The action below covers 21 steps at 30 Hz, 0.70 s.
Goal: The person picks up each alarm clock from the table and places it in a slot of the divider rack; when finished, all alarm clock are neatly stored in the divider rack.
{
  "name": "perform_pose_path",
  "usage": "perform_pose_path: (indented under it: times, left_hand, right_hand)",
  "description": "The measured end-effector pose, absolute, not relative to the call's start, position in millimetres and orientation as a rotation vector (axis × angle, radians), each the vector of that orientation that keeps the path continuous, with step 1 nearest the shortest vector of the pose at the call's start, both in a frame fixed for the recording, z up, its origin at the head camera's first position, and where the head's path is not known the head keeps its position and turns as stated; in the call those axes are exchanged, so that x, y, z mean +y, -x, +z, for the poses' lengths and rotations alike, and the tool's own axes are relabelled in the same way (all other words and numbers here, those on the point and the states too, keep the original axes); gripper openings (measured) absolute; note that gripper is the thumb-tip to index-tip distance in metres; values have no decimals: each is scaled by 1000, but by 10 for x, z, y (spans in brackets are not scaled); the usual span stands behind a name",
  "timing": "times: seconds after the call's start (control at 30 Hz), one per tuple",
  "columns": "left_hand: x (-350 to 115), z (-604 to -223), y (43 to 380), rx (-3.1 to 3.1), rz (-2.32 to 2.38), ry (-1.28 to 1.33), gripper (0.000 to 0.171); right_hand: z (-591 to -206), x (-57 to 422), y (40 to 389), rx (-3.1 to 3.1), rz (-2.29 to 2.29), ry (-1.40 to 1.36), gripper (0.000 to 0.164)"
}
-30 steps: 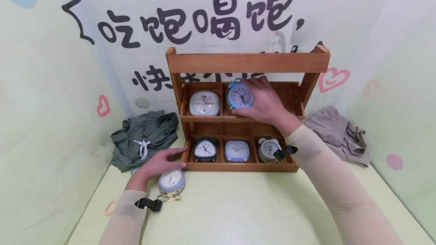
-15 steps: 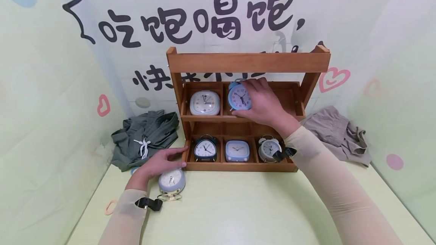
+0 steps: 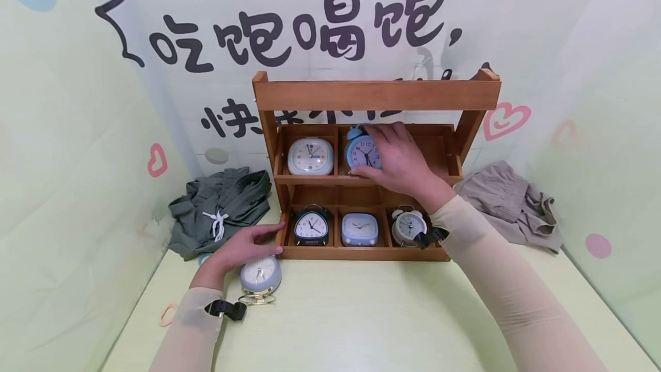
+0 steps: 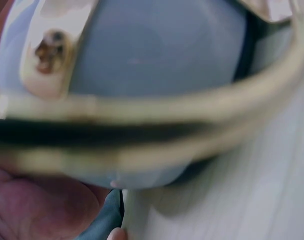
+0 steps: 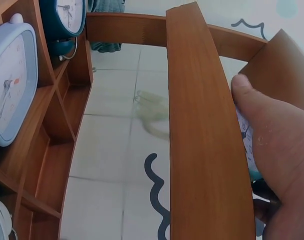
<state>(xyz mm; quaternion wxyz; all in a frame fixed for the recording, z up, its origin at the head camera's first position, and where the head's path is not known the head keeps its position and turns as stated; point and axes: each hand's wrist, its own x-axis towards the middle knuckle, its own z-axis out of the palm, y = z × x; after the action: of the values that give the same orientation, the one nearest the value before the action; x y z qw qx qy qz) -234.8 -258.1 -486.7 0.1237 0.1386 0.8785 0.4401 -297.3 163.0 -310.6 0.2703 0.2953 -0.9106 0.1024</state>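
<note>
My right hand [image 3: 400, 159] grips a light blue twin-bell alarm clock [image 3: 363, 152], thumb in front and fingers over its top and right side. This clock is in the upper tier of a two-tier wooden shelf [image 3: 377, 95], just right of the divider. In the right wrist view, the front board hides most of the clock. My left hand [image 3: 245, 248] touches the shelf's lower left side with extended fingers and thumb. Beside it on the table, a lavender clock [image 3: 260, 273] lies face up, its gold-coloured stand towards me; this clock fills much of the left wrist view.
A white clock [image 3: 310, 157] sits in the upper left compartment. Below are a dark triangular clock [image 3: 311, 227], a blue rectangular clock [image 3: 360, 229] and a grey twin-bell clock [image 3: 407, 227]. Dark green cloth [image 3: 219, 211] lies left of the shelf, taupe cloth [image 3: 511, 205] right.
My right hand has lowered the light blue alarm clock slightly into the upper compartment, and its face has turned a little. My left hand stays against the shelf.
</note>
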Motion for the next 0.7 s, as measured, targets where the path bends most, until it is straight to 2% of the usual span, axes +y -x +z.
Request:
perform_pose_path:
  times: [0.27, 0.5, 0.7]
  left_hand:
    - [-2580, -4865, 2353, 2561, 1280, -404, 72]
    - [-2573, -4862, 2356, 2573, 1269, -409, 72]
    - [-2583, -4854, 2349, 2568, 1271, -419, 73]
  right_hand:
    - [-3160, 1660, 2906, -2429, 383, -803, 107]
    - [-3302, 1723, 2715, -2351, 539, -789, 96]
    - [-3456, 1739, 2503, -2244, 634, -821, 94]
